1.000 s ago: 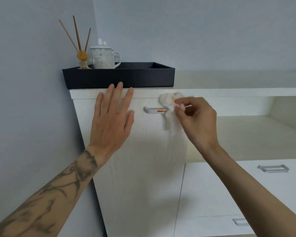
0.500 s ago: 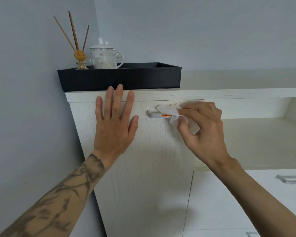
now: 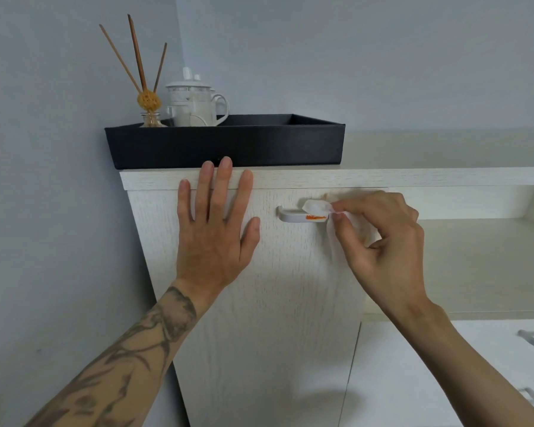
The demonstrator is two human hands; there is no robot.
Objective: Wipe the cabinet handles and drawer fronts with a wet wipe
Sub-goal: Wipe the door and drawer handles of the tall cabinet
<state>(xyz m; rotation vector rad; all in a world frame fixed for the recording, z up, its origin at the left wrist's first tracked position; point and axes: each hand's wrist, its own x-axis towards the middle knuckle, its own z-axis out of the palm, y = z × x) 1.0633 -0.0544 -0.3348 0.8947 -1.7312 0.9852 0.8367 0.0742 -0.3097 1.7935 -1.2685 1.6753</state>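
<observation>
Over on the left, the left hand [image 3: 215,232] lies flat against the cabinet door [image 3: 259,303], fingers spread wide and gripping nothing, fingertips reaching up over the top edge just below the black tray [image 3: 225,146]. The forearm runs up from the lower left, wrist straight; it looks like a bracing hand, holding the door shut against the push of the wipe.

Moving across to the middle: the silver handle [image 3: 293,215], mounted high on the door, carries an orange smear [image 3: 315,217] along its front face near the right end. That smear is the job in hand, and it is not off yet.

Now the right hand [image 3: 383,238], coming in from the lower right with the wrist cocked. Thumb and forefinger pinch the wet wipe [image 3: 316,206], the other fingers curled loosely behind. The wipe's folded corner sits on top of the handle's right end, just above the smear, the rest trailing down under the hand.

Next move, by my reading: press the wipe down onto the orange patch and drag it along the bar.
</observation>
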